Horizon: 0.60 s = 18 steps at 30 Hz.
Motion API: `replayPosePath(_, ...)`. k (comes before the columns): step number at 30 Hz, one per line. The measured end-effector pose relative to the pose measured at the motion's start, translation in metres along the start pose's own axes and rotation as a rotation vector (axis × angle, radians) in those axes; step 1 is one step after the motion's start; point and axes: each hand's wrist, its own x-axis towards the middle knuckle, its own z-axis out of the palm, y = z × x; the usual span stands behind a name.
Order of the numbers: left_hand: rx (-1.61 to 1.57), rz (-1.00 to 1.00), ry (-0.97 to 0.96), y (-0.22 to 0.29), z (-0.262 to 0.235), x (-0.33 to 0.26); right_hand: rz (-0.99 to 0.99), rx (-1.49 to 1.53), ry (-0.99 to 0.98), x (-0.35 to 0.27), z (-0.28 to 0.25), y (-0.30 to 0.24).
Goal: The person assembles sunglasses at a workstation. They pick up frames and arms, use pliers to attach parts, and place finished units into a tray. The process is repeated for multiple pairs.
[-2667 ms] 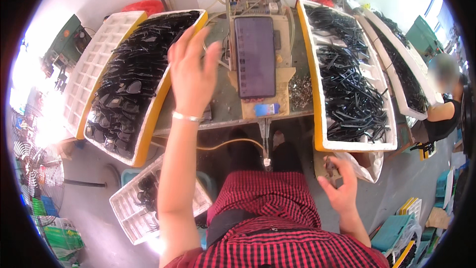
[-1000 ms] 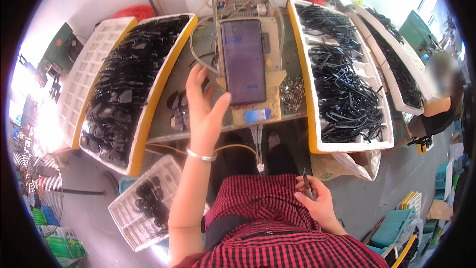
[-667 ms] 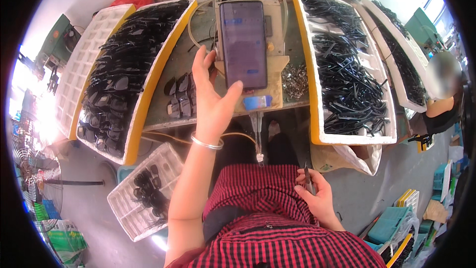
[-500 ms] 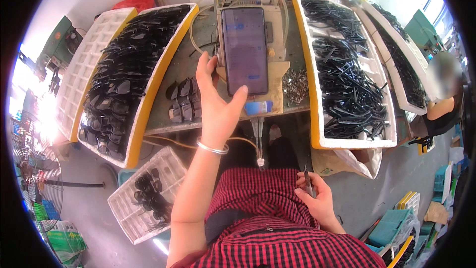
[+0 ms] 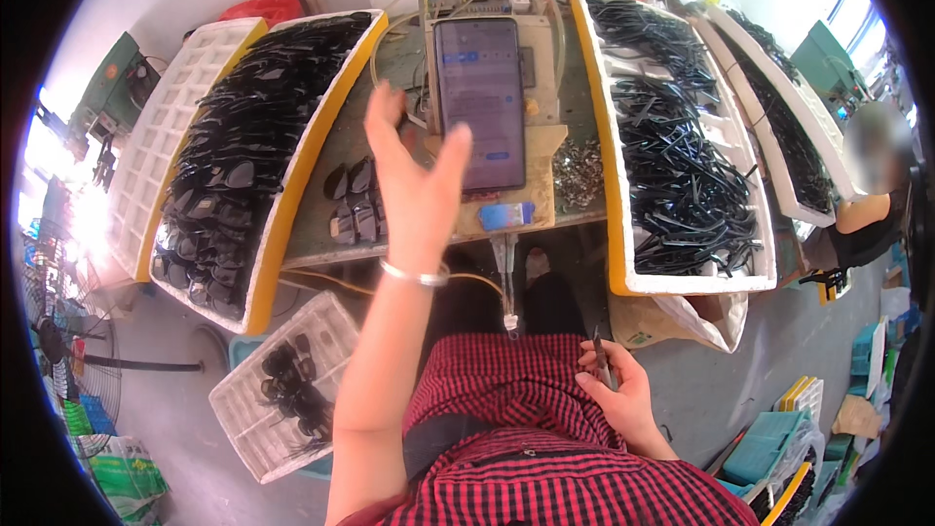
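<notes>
A smartphone with a lit screen leans upright against the bench machine. My left hand, a silver bangle at its wrist, is just left of the phone with thumb and fingers spread, slightly blurred. Its thumb overlaps the phone's lower left edge; I cannot tell whether it touches. Low at my right side, my right hand is closed around a slim, pointed metal hand tool whose tip points up. A blue-and-white small packet lies below the phone. Several dark sunglasses rest on the bench beside my left hand.
At left, a yellow-edged foam tray holds rows of dark sunglasses. Another foam tray at right carries loose black temple arms. A smaller tray with glasses stands low left. At far right sits another person.
My left hand has drawn back left and slightly up from the phone, its thumb leaving the lower screen. The screen's content differs. My right hand stays nearly still with its tool.
</notes>
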Motion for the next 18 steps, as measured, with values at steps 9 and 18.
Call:
replayPosePath(9,-0.081,-0.074,-0.032,0.003,0.017,0.068,0.015,0.026,0.023,-0.002,-0.002,0.003)
replayPosePath(18,-0.447,-0.168,-0.055,0.016,0.005,0.047,0.005,0.008,0.039,-0.003,-0.007,0.003)
